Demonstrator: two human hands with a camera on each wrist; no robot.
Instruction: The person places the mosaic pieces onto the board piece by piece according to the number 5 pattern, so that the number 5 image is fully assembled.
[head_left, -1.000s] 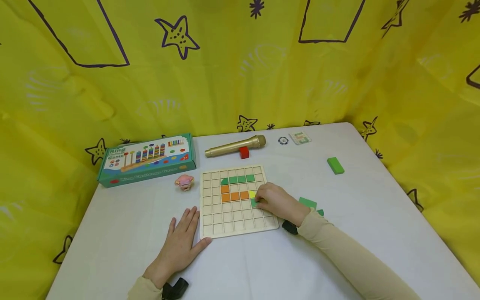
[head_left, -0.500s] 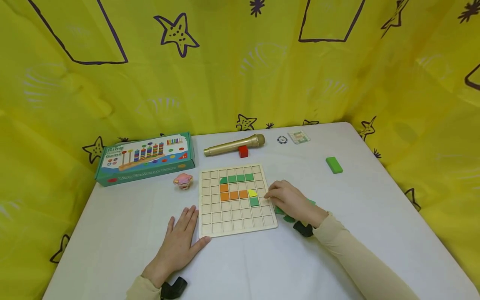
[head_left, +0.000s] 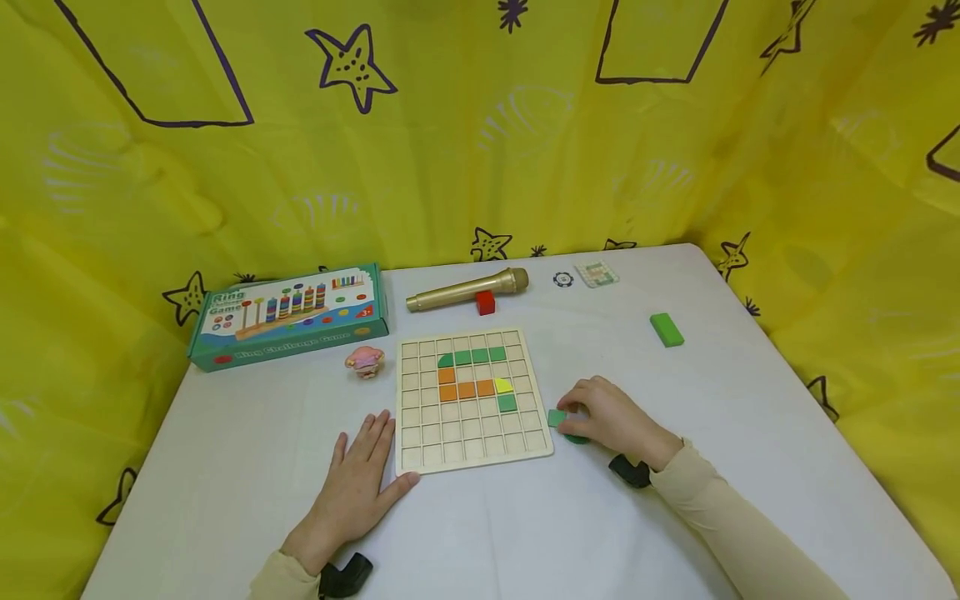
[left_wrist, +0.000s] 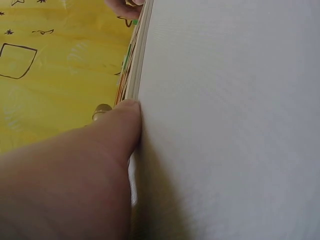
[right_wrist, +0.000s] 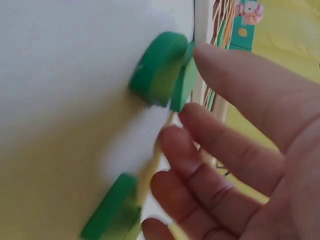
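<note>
My right hand (head_left: 615, 421) is just right of the square-grid wooden board (head_left: 472, 437), thumb and index finger pinching a small green tile (right_wrist: 186, 82). In the right wrist view a rounded green piece (right_wrist: 160, 65) lies close behind that tile, and another green piece (right_wrist: 110, 210) is on the table below the fingers. On the board sit a row of green tiles (head_left: 480, 356), several orange tiles (head_left: 467, 390), a yellow tile (head_left: 504, 385) and a lone green tile (head_left: 507, 403). My left hand (head_left: 352, 479) lies flat on the table, its thumb at the board's near left corner.
Beyond the board lie a gold microphone (head_left: 465, 292), a red cube (head_left: 486, 302), a round chip (head_left: 563, 280) and a patterned card (head_left: 596, 274). Left stand a game box (head_left: 288, 317) and a pink figurine (head_left: 365, 361). A green block (head_left: 667, 330) lies at right.
My right hand has left the lone green tile on the board, moved right off the board and closed finger and thumb on another green tile. My left hand has stayed in place.
</note>
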